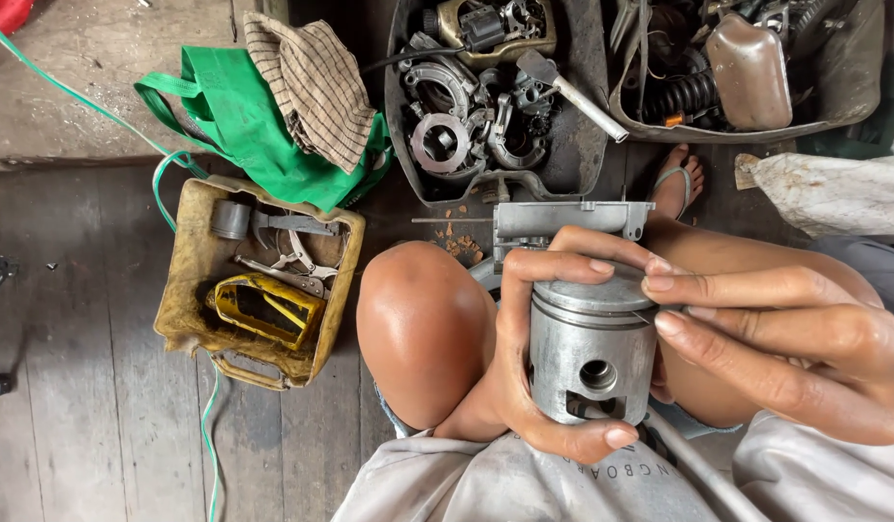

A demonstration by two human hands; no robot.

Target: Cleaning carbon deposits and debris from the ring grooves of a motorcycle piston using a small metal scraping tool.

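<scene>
A grey metal piston (590, 353) with a round pin hole in its side is held upright above my knees. My left hand (534, 358) wraps around it from the left, thumb below and fingers over the crown. My right hand (785, 338) comes in from the right, its fingertips pinching at the ring groove near the piston's top edge. A flat grey metal part (563, 218) lies just beyond the piston, partly hidden by my fingers.
A cut yellow container (259, 280) with pliers and tools sits on the wooden floor at left, beside a green bag (263, 135) and checked cloth. Black trays (495, 106) of engine parts lie ahead. A sandalled foot (677, 182) rests near them.
</scene>
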